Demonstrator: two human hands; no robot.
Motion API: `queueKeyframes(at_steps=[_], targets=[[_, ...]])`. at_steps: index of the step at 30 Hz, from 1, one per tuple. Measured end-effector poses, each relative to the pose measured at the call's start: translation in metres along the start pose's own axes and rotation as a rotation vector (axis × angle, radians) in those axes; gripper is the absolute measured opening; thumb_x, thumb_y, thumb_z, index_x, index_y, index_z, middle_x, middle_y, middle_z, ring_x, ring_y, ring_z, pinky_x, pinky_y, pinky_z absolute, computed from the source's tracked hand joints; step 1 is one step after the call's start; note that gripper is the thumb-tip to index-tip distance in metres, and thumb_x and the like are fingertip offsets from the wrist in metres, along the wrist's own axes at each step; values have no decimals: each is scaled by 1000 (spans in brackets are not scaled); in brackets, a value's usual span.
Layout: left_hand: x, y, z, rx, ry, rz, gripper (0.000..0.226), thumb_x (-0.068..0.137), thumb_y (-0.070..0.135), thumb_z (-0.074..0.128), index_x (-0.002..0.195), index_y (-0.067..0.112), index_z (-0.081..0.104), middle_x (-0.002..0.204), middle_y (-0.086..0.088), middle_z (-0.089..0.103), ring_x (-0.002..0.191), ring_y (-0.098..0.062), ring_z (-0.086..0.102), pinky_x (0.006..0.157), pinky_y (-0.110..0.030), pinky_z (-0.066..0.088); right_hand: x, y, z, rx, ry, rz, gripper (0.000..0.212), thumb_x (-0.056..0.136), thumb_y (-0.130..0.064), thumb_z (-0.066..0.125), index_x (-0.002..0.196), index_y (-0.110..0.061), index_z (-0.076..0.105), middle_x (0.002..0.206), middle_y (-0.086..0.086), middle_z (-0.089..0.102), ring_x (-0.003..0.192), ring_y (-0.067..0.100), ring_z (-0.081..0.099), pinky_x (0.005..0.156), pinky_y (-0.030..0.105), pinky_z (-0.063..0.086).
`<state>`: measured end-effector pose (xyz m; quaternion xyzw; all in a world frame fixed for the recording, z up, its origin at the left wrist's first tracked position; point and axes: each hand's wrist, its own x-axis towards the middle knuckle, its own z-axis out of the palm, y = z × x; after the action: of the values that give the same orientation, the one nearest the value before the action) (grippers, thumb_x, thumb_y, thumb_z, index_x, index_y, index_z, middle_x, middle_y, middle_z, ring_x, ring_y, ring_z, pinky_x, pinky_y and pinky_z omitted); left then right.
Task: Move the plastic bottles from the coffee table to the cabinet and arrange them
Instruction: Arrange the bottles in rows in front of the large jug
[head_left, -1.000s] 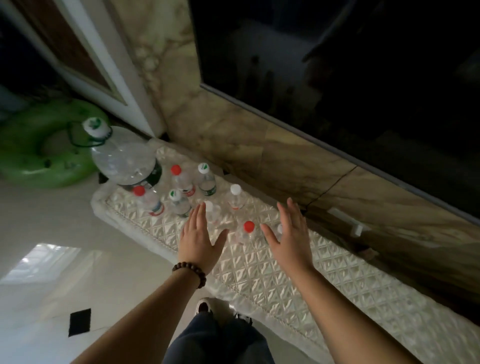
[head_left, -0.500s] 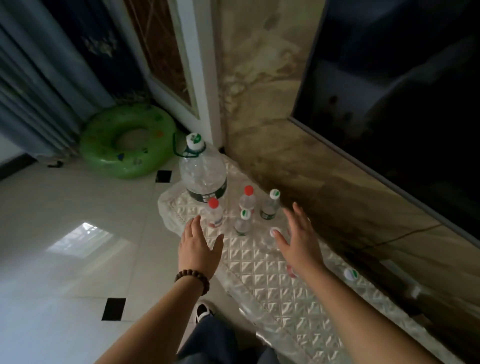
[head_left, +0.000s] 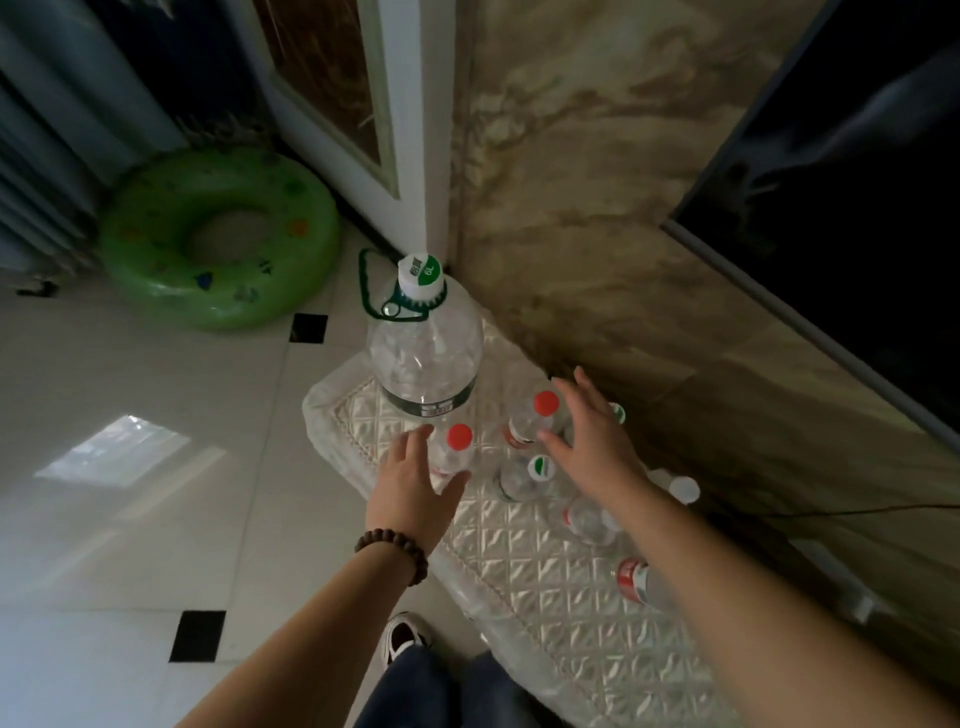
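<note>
Several clear plastic bottles stand on the cabinet top (head_left: 550, 592), which is covered by a quilted cream mat. A large jug (head_left: 423, 353) with a white and green cap stands at its left end. My left hand (head_left: 413, 486) hovers open beside a small red-capped bottle (head_left: 457, 449), fingers spread. My right hand (head_left: 589, 441) is open above another red-capped bottle (head_left: 535, 421) and a green-capped bottle (head_left: 527, 475). A bottle (head_left: 589, 517) stands under my right forearm, and a red-labelled bottle (head_left: 636, 579) stands nearer me, partly hidden by it.
A green inflatable swim ring (head_left: 218, 236) lies on the tiled floor to the left. A marble wall and a dark TV screen (head_left: 852, 197) rise right behind the cabinet. A white door frame (head_left: 410, 124) meets the cabinet's left end. My shoe (head_left: 405, 631) is at the cabinet's base.
The view has swung left toward the cabinet's end. Both hands moved forward to the bottles near the large jug, staying open.
</note>
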<state>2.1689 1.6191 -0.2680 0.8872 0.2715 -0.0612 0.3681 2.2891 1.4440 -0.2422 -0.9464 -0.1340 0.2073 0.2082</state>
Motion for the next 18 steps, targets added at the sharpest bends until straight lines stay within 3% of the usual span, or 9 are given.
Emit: queueKeyframes(at_steps=[3,7,11,18], targets=[[23,1,25,7,-14,28,67,82,42,67,140,25,36,141,3,40,126,-19,42,100,-30,39,25,7,12,-78,-44,-27,56,93,-24,56,144,-24,32,159,-1,11,144,21,20,112,36,33],[42,0,48,-8,11,21,50,86,31,65,132,26,46,133,3,49,113,-18,52,85,-22,39,42,15,25,-117,-30,-40,43,95,-13,49,138,-18,44,149,3,38,131,24,41,102,34,37],[48,-5,55,-70,76,-2,37,86,26,66,122,21,56,121,1,59,101,-19,58,78,-22,39,44,24,31,-126,-26,-25,37,96,-15,48,133,-17,48,137,5,49,117,24,52,90,34,44],[65,6,56,-120,188,36,37,84,23,69,120,20,59,111,0,63,97,-19,59,78,-23,40,66,8,19,-129,19,-99,38,93,-24,54,130,-19,46,129,6,55,115,27,55,92,40,48]])
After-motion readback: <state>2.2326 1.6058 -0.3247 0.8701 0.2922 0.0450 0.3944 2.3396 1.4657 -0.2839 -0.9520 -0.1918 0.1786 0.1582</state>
